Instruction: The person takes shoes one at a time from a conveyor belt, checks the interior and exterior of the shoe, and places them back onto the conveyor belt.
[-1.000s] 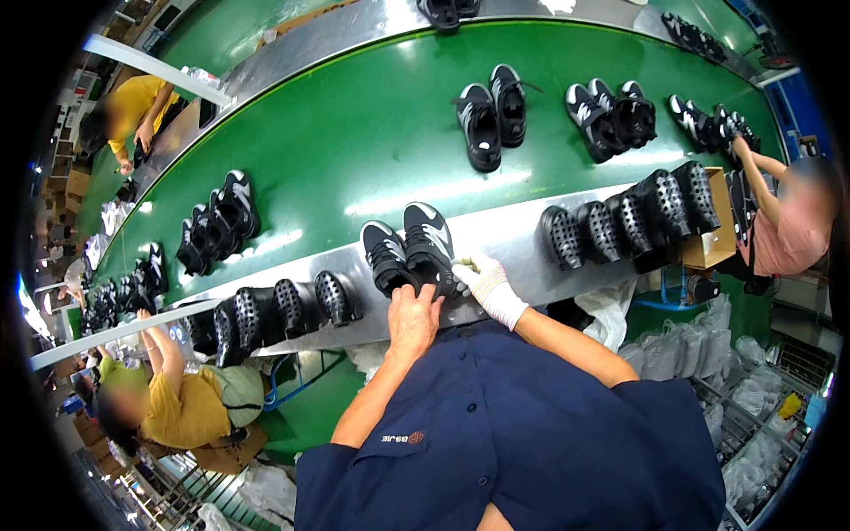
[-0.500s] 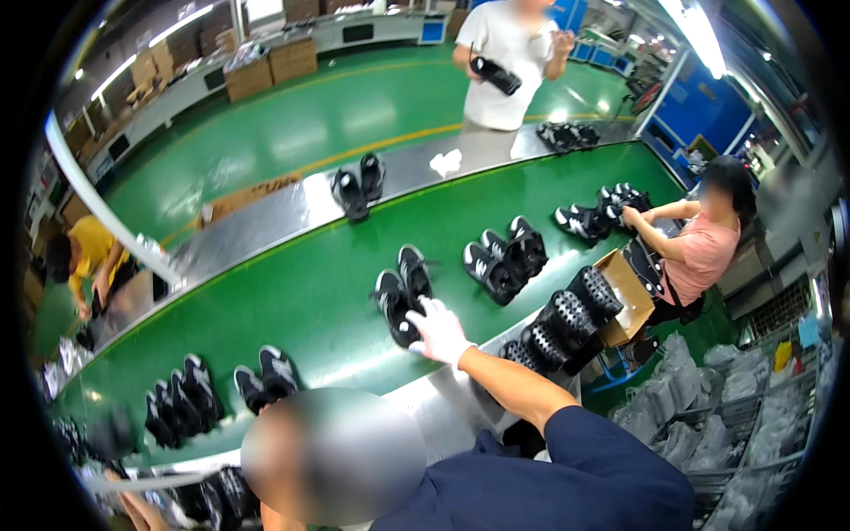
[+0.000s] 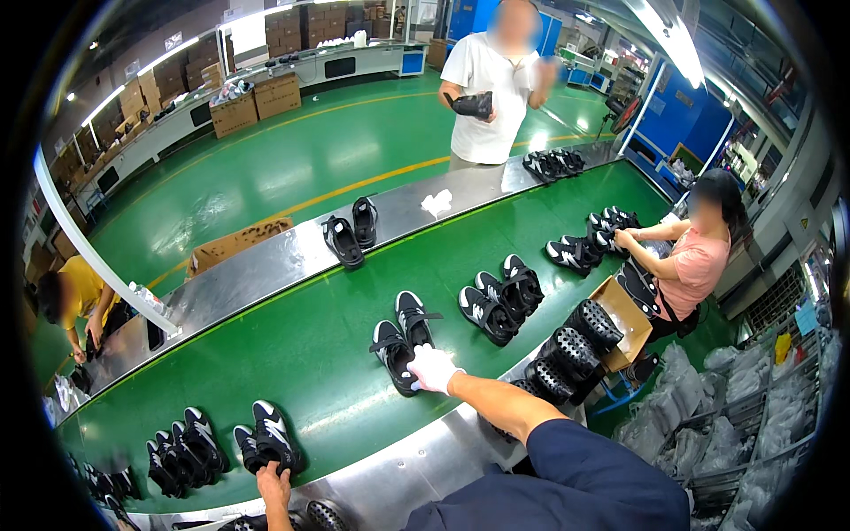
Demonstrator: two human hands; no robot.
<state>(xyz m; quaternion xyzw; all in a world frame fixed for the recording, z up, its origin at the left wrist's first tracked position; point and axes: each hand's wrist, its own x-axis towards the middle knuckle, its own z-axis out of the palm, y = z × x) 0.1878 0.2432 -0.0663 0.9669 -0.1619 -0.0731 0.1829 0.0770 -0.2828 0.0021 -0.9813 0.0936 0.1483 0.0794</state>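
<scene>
My right hand point(image 3: 434, 369), in a white glove, reaches over the green belt. Its fingers are closed at the heel end of a black-and-white sneaker point(image 3: 413, 319), one of a pair with straps. Beside it lies the other sneaker point(image 3: 390, 352) of that pair. My left hand point(image 3: 274, 482) is bare and comes up from the lower edge. It grips the heel of a black-and-white sneaker point(image 3: 274, 431) in a pair at the left; its fingertips are partly hidden.
More sneakers stand in groups on the green belt point(image 3: 336, 442). Black shoes with studded soles point(image 3: 571, 348) are piled beside a cardboard box point(image 3: 624, 310). A person in white point(image 3: 487, 97) holds a shoe opposite; a person in pink point(image 3: 699, 257) handles sneakers at right. Metal ledges edge the belt.
The view has tilted, so the belt and shoes sit lower. My left hand, hidden behind a blurred patch before, now shows at a sneaker's heel. The person opposite has turned the held shoe.
</scene>
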